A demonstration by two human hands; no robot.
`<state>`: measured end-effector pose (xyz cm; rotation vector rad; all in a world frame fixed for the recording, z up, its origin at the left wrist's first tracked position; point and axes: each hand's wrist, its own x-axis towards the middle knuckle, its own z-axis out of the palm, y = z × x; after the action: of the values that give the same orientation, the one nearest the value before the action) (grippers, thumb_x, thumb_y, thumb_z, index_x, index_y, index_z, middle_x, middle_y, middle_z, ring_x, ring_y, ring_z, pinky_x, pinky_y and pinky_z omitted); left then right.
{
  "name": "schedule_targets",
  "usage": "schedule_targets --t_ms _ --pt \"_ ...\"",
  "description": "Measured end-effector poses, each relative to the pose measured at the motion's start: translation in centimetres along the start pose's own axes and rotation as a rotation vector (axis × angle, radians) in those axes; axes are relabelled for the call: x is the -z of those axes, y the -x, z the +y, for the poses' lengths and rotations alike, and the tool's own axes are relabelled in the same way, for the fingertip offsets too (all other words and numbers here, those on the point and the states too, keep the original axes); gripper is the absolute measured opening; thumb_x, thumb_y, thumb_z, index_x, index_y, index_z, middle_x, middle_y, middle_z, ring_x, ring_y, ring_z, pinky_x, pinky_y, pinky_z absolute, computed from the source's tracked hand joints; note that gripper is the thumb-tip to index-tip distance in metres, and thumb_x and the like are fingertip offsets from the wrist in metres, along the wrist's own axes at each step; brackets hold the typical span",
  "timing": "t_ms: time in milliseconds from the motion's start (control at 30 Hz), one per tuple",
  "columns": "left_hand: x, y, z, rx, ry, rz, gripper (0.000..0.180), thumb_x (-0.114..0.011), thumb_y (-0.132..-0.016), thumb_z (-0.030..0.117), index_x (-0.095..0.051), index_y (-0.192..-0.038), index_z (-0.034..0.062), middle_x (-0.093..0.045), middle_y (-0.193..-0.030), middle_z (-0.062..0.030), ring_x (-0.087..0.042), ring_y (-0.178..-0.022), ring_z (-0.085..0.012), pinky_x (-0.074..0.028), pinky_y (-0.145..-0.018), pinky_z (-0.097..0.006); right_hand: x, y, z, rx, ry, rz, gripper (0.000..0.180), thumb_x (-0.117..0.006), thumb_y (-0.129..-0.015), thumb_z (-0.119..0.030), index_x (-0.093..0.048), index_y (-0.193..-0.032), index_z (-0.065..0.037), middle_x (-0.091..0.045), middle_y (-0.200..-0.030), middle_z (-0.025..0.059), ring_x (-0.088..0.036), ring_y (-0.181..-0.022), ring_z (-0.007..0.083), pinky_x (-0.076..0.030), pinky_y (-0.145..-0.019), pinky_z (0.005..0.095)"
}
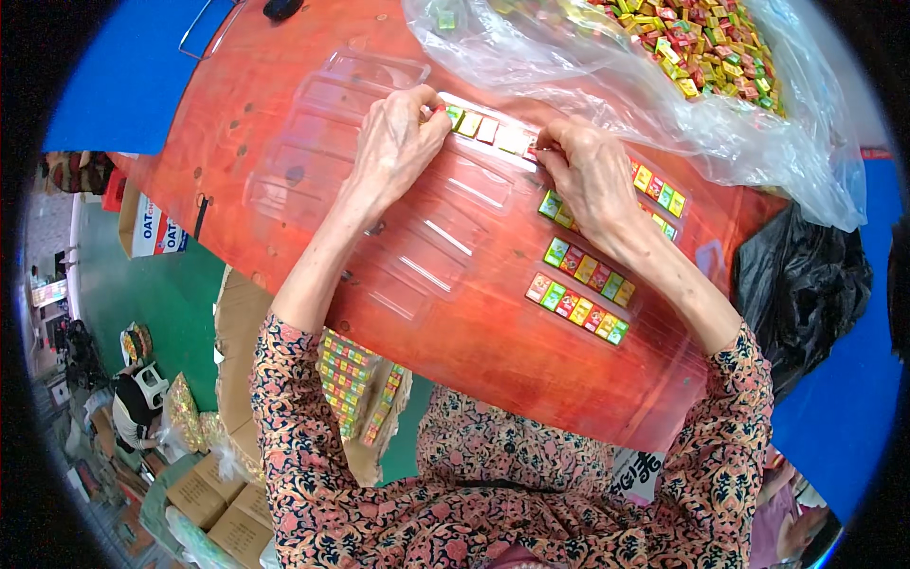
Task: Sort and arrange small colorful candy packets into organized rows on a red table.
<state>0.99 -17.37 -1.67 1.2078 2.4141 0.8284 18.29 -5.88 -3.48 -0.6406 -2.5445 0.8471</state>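
A row of small wrapped sweets (487,128), yellow, green and red, lies in the top slot of a clear plastic tray (439,248). My left hand (403,137) is closed in a pinch at the left end of this row, with a bit of red showing at its fingertips. At the right end, my right hand (590,173) pinches a red sweet between thumb and fingers. Glare whitens several sweets in between. Under and beside my right forearm, another clear tray holds several filled rows of sweets (590,272), partly hidden by that arm.
More clear trays (313,142) lie at the left of the red table (531,379). A clear plastic bag (569,71) with a heap of loose sweets (701,47) spreads across the back right. A black bag (806,284) hangs at the right; an open carton (242,365) stands below the near edge.
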Motion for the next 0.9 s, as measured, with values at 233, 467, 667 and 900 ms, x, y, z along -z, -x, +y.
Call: schedule_targets --t_ms 233,467,667,900 --pt "-0.3 -0.1 0.2 -0.006 -0.022 -0.022 0.026 -0.050 -0.074 0.018 -0.060 -0.085 -0.0036 -0.059 -0.073 -0.0233 -0.059 -0.073 -0.0376 -0.044 -0.065 -0.043 -0.6 -1.0 0.3 0.097 0.005 -0.016 0.010 -0.058 -0.075 -0.007 -0.059 -0.081 0.001 -0.059 -0.074 0.0141 -0.058 -0.067 0.0255 -0.044 -0.061 0.0355" --pt "0.3 0.2 0.7 -0.021 -0.023 0.032 0.026 -0.052 -0.074 0.019 -0.061 -0.085 -0.0021 -0.059 -0.070 -0.0222 -0.059 -0.071 -0.0365 -0.044 -0.063 -0.041 2.6 -1.5 1.5 -0.364 -0.481 -0.288 0.020 -0.052 -0.083 -0.016 -0.059 -0.084 0.003 -0.059 -0.068 0.0044 -0.053 -0.061 0.0094 -0.043 -0.056 0.0244" --pt "0.3 -0.5 1.0 -0.099 -0.047 -0.007 0.021 -0.056 -0.073 0.018 -0.062 -0.085 0.0009 -0.060 -0.074 -0.0210 -0.059 -0.074 -0.0361 -0.044 -0.064 -0.041 1.1 -1.0 2.3 -0.193 -0.420 -0.232 0.020 -0.049 -0.084 -0.015 -0.055 -0.089 0.003 -0.056 -0.066 0.0019 -0.050 -0.058 0.0066 -0.041 -0.052 0.0215" --pt "-0.4 -0.5 1.8 -0.183 -0.378 -0.025 0.019 -0.059 -0.073 0.016 -0.062 -0.089 0.0053 -0.062 -0.080 -0.0169 -0.060 -0.076 -0.0333 -0.045 -0.065 -0.041 3.1 -1.3 1.2 -0.485 -0.727 -0.371 0.020 -0.048 -0.086 -0.014 -0.050 -0.100 0.000 -0.059 -0.079 0.0024 -0.044 -0.054 0.0046 -0.033 -0.043 0.0185"
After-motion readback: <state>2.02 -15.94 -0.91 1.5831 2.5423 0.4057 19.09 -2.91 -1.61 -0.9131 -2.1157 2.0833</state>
